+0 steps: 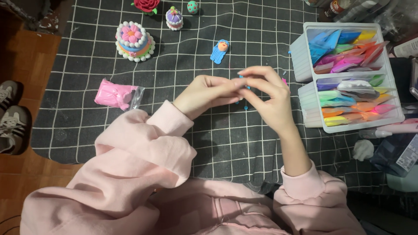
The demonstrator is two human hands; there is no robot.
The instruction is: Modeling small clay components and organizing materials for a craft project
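Note:
My left hand (208, 92) and my right hand (267, 96) meet above a black cloth with a white grid (226, 139). Their fingertips pinch a tiny piece of blue clay (242, 79) between them, and most of it is hidden by the fingers. A small blue crumb (246, 107) lies on the cloth just below the hands. A flat blue clay figure with an orange face (220, 51) rests on the cloth just beyond my hands. Both arms wear pink sleeves.
A white bin of coloured clay packets (348, 74) stands at the right. A pink clay bag (116, 94) lies at the left. Beyond it sit a small clay cake (134, 41), a red rose (146, 5), a purple cupcake (174, 18) and a speckled egg (192, 7). Shoes (11, 115) rest on the wooden floor at far left.

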